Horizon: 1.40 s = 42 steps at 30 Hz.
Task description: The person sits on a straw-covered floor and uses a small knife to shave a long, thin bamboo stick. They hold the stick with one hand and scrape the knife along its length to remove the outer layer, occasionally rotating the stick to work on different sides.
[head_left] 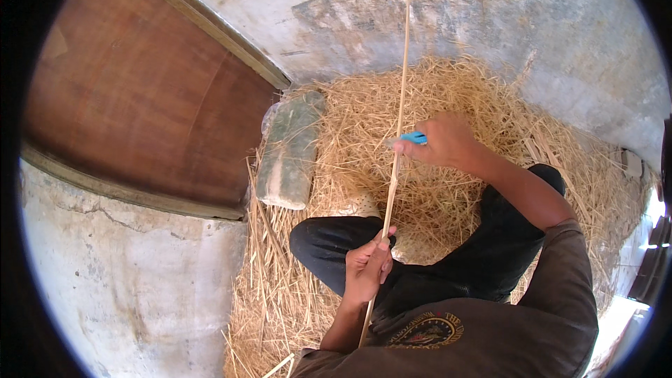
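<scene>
A long, thin strip of pale wood or bamboo (404, 84) runs from beside my body up toward the wall, tilted slightly to the right. My left hand (367, 266) is wrapped round its lower part, above my lap. Farther up, my right hand (441, 141) grips a blue-handled knife (414, 138), its blade end against the strip. The right thumb lies close to the strip too. The blade itself is small and hard to make out. Thin shavings lie in a thick heap (448, 203) under and around the strip.
A greenish wrapped block (290, 150) lies on the left, by a brown wooden door panel (154, 91). A stained plaster wall (560, 35) closes off the far side. My crossed legs (329, 245) frame the shavings. Longer split strips (262, 266) lie at the lower left.
</scene>
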{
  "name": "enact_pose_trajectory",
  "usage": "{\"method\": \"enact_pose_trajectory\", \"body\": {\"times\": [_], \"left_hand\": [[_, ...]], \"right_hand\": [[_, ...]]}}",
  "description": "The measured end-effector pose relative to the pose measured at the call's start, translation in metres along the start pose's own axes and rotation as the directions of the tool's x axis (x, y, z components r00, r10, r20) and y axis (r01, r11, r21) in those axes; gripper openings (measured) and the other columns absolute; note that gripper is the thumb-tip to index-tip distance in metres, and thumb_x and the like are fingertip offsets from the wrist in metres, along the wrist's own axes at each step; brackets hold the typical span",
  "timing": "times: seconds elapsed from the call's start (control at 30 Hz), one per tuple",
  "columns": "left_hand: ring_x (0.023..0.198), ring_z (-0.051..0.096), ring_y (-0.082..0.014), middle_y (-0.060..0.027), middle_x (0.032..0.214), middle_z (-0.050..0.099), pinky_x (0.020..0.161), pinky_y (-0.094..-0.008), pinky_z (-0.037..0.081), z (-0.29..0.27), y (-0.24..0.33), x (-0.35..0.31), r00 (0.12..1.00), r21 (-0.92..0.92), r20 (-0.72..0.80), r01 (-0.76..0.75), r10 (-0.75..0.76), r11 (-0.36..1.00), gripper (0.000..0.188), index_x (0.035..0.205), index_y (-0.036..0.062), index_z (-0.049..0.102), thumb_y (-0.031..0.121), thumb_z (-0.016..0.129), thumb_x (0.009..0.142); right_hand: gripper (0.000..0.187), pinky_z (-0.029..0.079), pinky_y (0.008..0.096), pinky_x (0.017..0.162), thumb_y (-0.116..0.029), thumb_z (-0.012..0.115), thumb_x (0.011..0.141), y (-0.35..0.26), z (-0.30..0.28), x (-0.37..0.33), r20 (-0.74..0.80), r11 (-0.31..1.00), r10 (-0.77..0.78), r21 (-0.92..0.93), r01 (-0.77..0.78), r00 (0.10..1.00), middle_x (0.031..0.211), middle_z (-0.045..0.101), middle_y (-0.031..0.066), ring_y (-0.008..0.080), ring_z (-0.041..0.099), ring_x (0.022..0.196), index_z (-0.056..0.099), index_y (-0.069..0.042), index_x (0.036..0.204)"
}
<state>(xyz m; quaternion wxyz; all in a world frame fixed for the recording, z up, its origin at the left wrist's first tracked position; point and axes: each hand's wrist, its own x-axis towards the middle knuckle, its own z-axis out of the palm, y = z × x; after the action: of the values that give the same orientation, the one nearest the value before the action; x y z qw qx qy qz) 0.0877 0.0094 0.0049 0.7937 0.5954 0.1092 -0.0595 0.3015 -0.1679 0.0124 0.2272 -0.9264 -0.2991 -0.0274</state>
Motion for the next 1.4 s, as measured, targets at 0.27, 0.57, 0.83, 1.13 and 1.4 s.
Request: {"method": "enact_pose_trajectory", "body": {"times": [0.27, 0.57, 0.83, 1.13, 1.4], "left_hand": [[0.045, 0.033, -0.0018, 0.0051, 0.055, 0.041, 0.041, -0.019, 0.028, 0.002, 0.012, -0.008, 0.997, 0.251, 0.014, -0.073, 0.072, 0.965, 0.03, 0.124, -0.0029, 0.055, 0.011, 0.047, 0.098], [0.045, 0.035, -0.0008, 0.0058, 0.055, 0.043, 0.042, -0.0186, 0.031, -0.009, 0.004, -0.028, 0.991, 0.338, 0.06, -0.132, 0.119, 0.932, 0.031, 0.123, -0.0042, 0.056, 0.012, 0.052, 0.097], [0.046, 0.037, -0.0015, 0.0041, 0.054, 0.044, 0.045, -0.0193, 0.032, -0.022, 0.007, -0.051, 0.996, 0.318, 0.08, 0.004, -0.031, 0.948, 0.03, 0.122, -0.0063, 0.057, 0.008, 0.052, 0.096], [0.047, 0.039, -0.0016, 0.0033, 0.058, 0.048, 0.047, -0.0193, 0.035, -0.031, -0.008, -0.073, 0.993, 0.266, 0.116, -0.038, 0.007, 0.963, 0.032, 0.125, -0.0062, 0.054, 0.007, 0.051, 0.096], [0.047, 0.039, -0.0025, 0.0026, 0.058, 0.048, 0.048, -0.0197, 0.035, -0.03, -0.011, -0.077, 0.996, 0.196, 0.087, -0.045, 0.029, 0.98, 0.031, 0.124, -0.0065, 0.055, 0.005, 0.052, 0.095]], "right_hand": [[0.082, 0.041, 0.0396, 0.041, -0.084, 0.041, 0.074, -0.002, 0.0, 0.008, 0.024, 0.999, -0.039, -0.019, 0.039, 0.999, 0.045, 0.051, 0.0095, 0.0261, 0.056, 0.043, 0.062, -0.006, 0.057], [0.081, 0.039, 0.0401, 0.041, -0.082, 0.035, 0.078, 0.007, 0.004, 0.004, -0.041, 0.994, -0.086, -0.072, 0.083, 0.995, 0.042, 0.046, 0.006, 0.0233, 0.049, 0.04, 0.059, -0.008, 0.053], [0.081, 0.037, 0.0388, 0.039, -0.081, 0.037, 0.079, 0.016, 0.004, -0.003, -0.041, 0.989, -0.146, -0.045, 0.144, 0.989, 0.039, 0.043, 0.0055, 0.0245, 0.047, 0.037, 0.054, -0.008, 0.049], [0.072, 0.036, 0.0383, 0.04, -0.079, 0.046, 0.076, -0.002, -0.008, -0.021, 0.08, 0.983, -0.162, -0.077, 0.168, 0.983, 0.041, 0.045, 0.0071, 0.0248, 0.049, 0.038, 0.057, -0.012, 0.053], [0.071, 0.037, 0.0376, 0.04, -0.079, 0.048, 0.075, -0.015, -0.014, -0.032, -0.064, 0.985, -0.167, -0.045, 0.164, 0.984, 0.043, 0.046, 0.0072, 0.0257, 0.049, 0.038, 0.056, -0.011, 0.052]]}}
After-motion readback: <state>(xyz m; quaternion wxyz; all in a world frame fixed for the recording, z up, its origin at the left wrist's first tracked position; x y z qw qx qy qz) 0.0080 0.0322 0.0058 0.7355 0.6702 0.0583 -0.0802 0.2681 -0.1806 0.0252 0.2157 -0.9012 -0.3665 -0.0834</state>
